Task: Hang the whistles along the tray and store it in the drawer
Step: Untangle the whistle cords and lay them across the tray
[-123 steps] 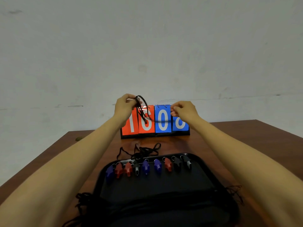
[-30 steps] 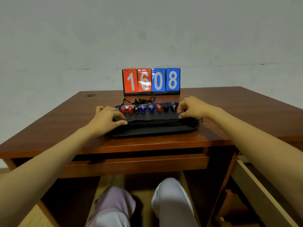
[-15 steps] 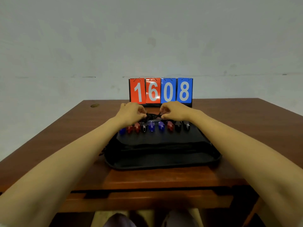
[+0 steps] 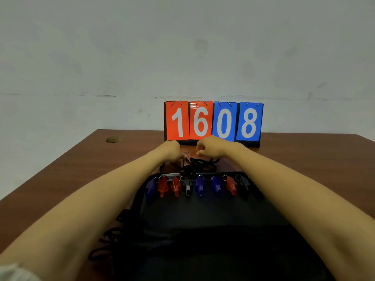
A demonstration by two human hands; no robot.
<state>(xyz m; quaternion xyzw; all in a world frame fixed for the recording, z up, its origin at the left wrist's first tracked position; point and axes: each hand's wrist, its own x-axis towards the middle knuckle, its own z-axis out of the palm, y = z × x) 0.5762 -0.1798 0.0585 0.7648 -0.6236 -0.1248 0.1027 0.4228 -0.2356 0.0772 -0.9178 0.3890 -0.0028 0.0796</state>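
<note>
Whistles (image 4: 199,186): eight in view, in one row along the far rim of the black tray (image 4: 192,213). Left to right they run blue, red, red, black, blue, blue, red, black. Each has a small metal ring at its top, and the rings line up on a pale bar (image 4: 169,175) at that rim. The bodies point toward the near side.

Black cords (image 4: 194,162): a loose tangle on the desk (image 4: 71,179) just beyond the tray's far rim, directly behind the middle of the row. More cord (image 4: 109,236) spills off the tray's left side onto the wood.

Left hand (image 4: 171,150): just past the tangle on its left side, knuckles up, fingers curled in toward the palm. Its fingertips are right at the cords.

Right hand (image 4: 211,147): opposite the left hand and close to it, fingers also curled, tips just above the tangle's right side. The frame is blurred, so I cannot tell whether either hand pinches a strand.

Both forearms reach forward over the tray, left and right, converging toward the cords. The right forearm crosses the tray's right end.

Beyond the hands a flip scoreboard (image 4: 213,122) stands upright, reading 1 6 on red and 0 8 on blue. There is a round cap (image 4: 112,139) in the desk's far left and a grey wall (image 4: 182,47) behind.
</note>
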